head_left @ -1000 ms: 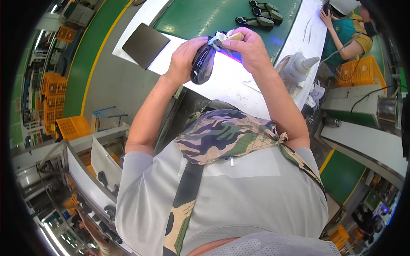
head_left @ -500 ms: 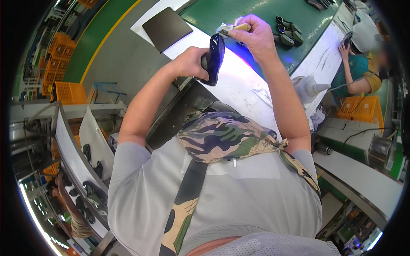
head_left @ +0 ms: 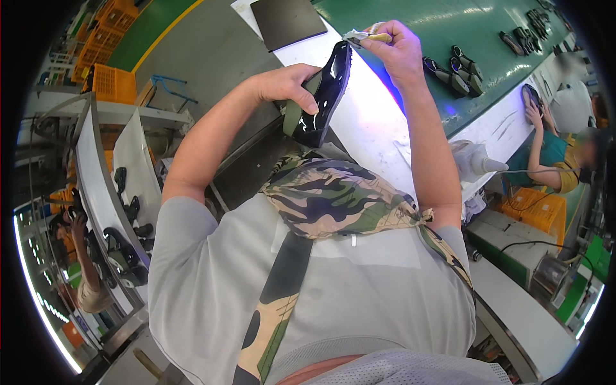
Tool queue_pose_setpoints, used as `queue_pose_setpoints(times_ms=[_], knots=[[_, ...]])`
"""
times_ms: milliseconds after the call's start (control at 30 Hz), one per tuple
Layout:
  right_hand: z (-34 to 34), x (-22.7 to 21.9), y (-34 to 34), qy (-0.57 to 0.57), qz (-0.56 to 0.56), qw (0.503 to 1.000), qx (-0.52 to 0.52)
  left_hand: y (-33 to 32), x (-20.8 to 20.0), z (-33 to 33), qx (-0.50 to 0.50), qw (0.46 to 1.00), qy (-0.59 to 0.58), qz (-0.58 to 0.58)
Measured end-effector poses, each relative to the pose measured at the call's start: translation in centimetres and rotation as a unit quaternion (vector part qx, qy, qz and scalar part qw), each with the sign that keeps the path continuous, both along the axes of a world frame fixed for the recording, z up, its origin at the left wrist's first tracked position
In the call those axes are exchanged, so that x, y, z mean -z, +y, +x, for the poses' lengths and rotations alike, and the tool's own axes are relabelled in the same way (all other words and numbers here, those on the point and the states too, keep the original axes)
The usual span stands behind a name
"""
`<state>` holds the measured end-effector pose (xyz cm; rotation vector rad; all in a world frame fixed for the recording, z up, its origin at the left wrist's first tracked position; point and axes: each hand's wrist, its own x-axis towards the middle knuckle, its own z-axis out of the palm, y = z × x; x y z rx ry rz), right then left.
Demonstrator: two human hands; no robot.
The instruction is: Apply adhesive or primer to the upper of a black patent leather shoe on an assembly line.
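Note:
My left hand is closed around a glossy black shoe with a grey-green inside, thumb on its side. The shoe is held tilted above the white worktop, its narrow end pointing away from me. Between the pinched fingers of my right hand is a small crumpled white and yellowish cloth. That cloth sits right at the shoe's far tip and seems to touch it. Parts of the shoe lie hidden behind my left fingers.
A dark square board lies at the far end of the worktop. Beyond is a green belt with several black shoes. A white squeeze bottle stands at right, near a co-worker handling a shoe. Shelves with shoes are at left.
The shoe has turned in my left hand, so its glossy side now shows more. My right hand has moved slightly up and right with the cloth. The whole view has shifted a little.

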<state>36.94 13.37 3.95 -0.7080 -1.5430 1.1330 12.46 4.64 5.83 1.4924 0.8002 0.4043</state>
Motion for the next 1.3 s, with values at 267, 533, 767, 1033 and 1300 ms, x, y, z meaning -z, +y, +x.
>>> queue_pose_setpoints(times_ms=[267,533,767,1033,1300], knots=[[-2.2,0.6,-0.9,0.007,-0.022,0.998,-0.065,-1.0,2.6,-2.2,-0.067,0.99,-0.045,-0.117],[-3.9,0.7,-3.2,-0.007,0.007,0.993,-0.119,-3.0,3.0,-3.1,-0.152,0.967,-0.118,-0.166],[-5.1,0.8,-6.0,-0.003,-0.085,0.975,-0.204,-3.2,4.3,-4.7,-0.221,0.934,-0.208,-0.187],[-5.5,-0.8,-7.4,-0.073,-0.027,0.972,-0.223,-4.6,5.0,-5.5,-0.299,0.907,-0.219,-0.201],[-5.6,-0.5,-8.9,-0.074,0.004,0.976,-0.207,-6.0,7.3,-5.6,-0.309,0.884,-0.261,-0.236]])
